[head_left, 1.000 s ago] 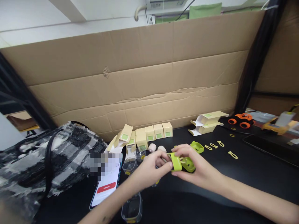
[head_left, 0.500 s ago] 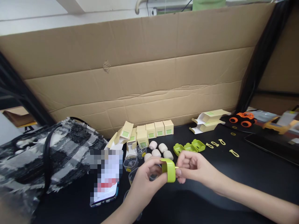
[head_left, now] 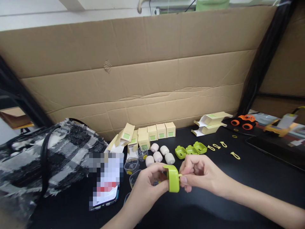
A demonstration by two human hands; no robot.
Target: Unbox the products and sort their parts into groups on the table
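My left hand [head_left: 151, 183] grips a green plastic lid [head_left: 173, 179] by its edge, thumb on the near side and fingers on the far side. The lid is tilted, its outer face toward the right. My right hand [head_left: 199, 175] pinches a small pale-yellow loop strap [head_left: 180, 176] against that outer face; most of the strap is hidden by the fingers. Beyond my right hand lie several similar green lids [head_left: 191, 150] in a row, with several pale-yellow loop straps [head_left: 216, 146] beside them. Whitish rounded pieces [head_left: 157, 156] sit past my left hand.
Clear plastic cups [head_left: 132, 165] stand left of my hands, near a phone [head_left: 107, 187] and a black-and-white checked bag [head_left: 71, 156]. Small yellow boxes [head_left: 161, 131] line the cardboard wall [head_left: 143, 73]. Opened boxes [head_left: 211, 123] and an orange toy truck [head_left: 244, 121] stand at the back right.
The lid has turned slightly and sits a little lower between my hands. Both hands keep their hold. The whole view has shifted slightly.
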